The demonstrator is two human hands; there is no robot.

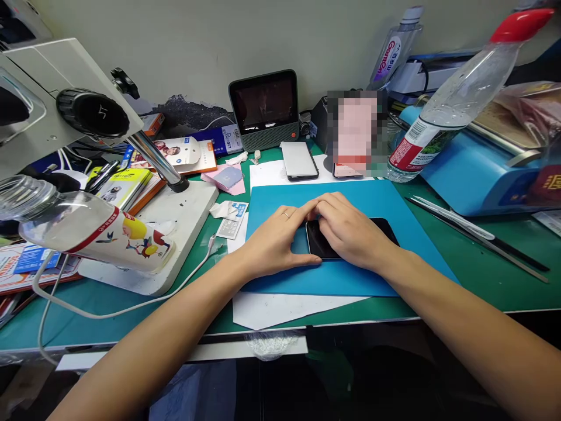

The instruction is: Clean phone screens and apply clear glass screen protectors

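Note:
A smartphone [388, 229] with a dark screen lies flat on a blue mat [280, 283]. My left hand [280, 240] spans its left end, the thumb stretched along the near edge and the fingers reaching round the far side. Its fingertips meet those of my right hand [350, 228]. The right hand rests over the middle of the phone with curled fingers pressed together on the screen. Whatever these fingers may pinch is hidden. A ring sits on one left finger.
At left, a clear bottle [118, 234] stands by a microscope stand [193, 202], with a white cable [144, 310] alongside. Behind the mat are a smart display [265, 105] and a white-backed phone [299, 159]. Right are a red-capped bottle [438, 128], tweezers [486, 240] and a blue machine [473, 181].

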